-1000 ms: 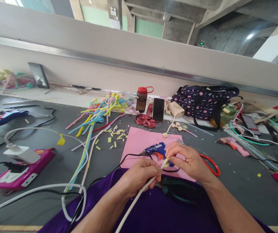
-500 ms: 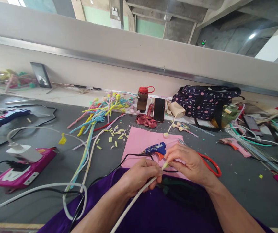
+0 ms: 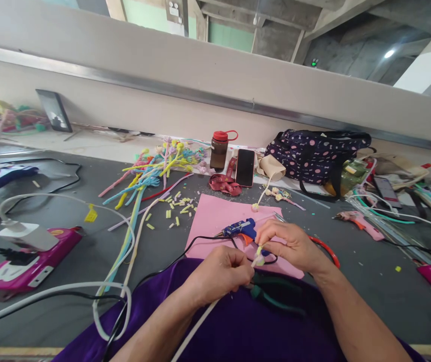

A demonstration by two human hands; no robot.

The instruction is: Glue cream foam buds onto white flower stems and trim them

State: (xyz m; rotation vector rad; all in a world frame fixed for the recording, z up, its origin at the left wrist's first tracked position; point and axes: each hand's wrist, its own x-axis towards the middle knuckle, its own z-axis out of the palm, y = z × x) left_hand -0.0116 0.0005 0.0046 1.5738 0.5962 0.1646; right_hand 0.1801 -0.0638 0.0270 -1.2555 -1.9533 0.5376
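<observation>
My left hand (image 3: 225, 269) is closed around a long cream-white stem (image 3: 196, 329) that runs down toward my lap. At the stem's upper end sits a small yellow and pale-pink tuft (image 3: 259, 259). My right hand (image 3: 291, 246) pinches the yellow top of this tuft between thumb and fingers. Just beyond my hands, a blue glue gun (image 3: 240, 229) lies on a pink sheet (image 3: 210, 216). A tool with a red-orange handle (image 3: 326, 251) is partly hidden behind my right hand. On my purple-covered lap rests a tool with dark green handles (image 3: 276, 296).
Cut yellow-green bits (image 3: 178, 206) lie left of the sheet, near bundled colourful fuzzy stems (image 3: 155, 173). Behind stand a red-capped bottle (image 3: 219, 153), a phone (image 3: 244, 168) and a patterned bag (image 3: 313, 158). A magenta power strip (image 3: 59, 246) with cables is left; a pink glue gun (image 3: 360, 226) lies right.
The tuft at the stem's end now shows more clearly, with pale pink and yellow parts below my right fingers. My right hand has shifted slightly and still pinches there. The view has turned slightly right.
</observation>
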